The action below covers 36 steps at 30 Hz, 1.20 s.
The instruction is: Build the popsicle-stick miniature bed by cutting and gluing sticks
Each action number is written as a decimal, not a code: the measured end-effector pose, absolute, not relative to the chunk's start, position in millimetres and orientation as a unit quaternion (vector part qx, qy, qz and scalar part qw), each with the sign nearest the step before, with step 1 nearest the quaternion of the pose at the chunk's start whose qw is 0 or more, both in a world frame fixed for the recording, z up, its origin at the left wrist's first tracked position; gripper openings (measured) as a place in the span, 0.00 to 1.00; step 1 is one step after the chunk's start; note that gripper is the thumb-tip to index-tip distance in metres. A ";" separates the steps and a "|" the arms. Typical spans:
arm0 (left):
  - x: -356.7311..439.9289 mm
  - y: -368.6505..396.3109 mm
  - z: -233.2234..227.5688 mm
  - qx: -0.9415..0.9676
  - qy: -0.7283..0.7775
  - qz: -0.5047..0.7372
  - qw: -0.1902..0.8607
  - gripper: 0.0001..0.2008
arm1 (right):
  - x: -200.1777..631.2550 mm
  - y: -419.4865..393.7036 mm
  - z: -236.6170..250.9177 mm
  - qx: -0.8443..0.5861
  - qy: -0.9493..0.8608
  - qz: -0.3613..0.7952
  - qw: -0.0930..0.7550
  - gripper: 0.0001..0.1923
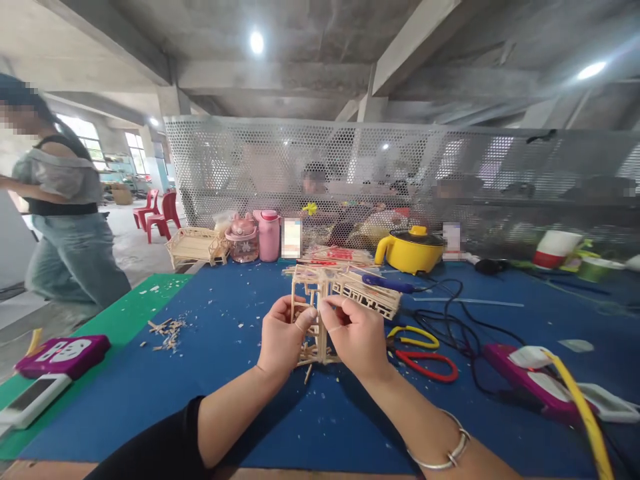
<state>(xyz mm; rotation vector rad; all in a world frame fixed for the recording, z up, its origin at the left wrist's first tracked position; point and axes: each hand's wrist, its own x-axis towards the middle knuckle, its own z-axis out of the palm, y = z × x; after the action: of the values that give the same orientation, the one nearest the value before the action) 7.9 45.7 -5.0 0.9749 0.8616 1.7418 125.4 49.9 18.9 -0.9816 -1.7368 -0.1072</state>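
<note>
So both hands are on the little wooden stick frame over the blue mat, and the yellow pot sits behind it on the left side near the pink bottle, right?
Not quite. Both hands, left hand and right hand, do grip the wooden stick frame over the blue mat. But the head view shows the yellow pot behind it on the right; the pink bottle stands to the left.

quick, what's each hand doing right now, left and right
Left hand: closed on the stick model.
Right hand: closed, pinching the same stick model.
</note>
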 end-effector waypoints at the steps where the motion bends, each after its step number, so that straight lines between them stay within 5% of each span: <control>1: 8.4 44.0 -5.2 0.406 0.344 0.706 0.467 0.16 | 126.0 49.0 20.0 -0.416 -0.731 -0.059 0.538 0.11; 27: -4.6 30.8 -3.6 0.585 0.324 0.586 0.458 0.11 | 121.3 37.6 14.4 -0.389 -0.746 -0.132 0.525 0.07; 32: -7.1 24.8 3.8 0.619 0.300 0.564 0.456 0.16 | 125.1 37.6 19.3 -0.364 -0.749 -0.032 0.552 0.06; 36: -13.9 27.5 2.4 0.635 0.325 0.570 0.406 0.14 | 133.8 43.5 29.1 -0.353 -0.710 0.204 0.574 0.08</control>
<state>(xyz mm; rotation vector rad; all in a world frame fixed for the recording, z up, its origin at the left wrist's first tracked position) -13.9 27.5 2.4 1.6024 0.8204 1.4388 133.8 43.5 29.1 -0.8283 -1.6643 0.4785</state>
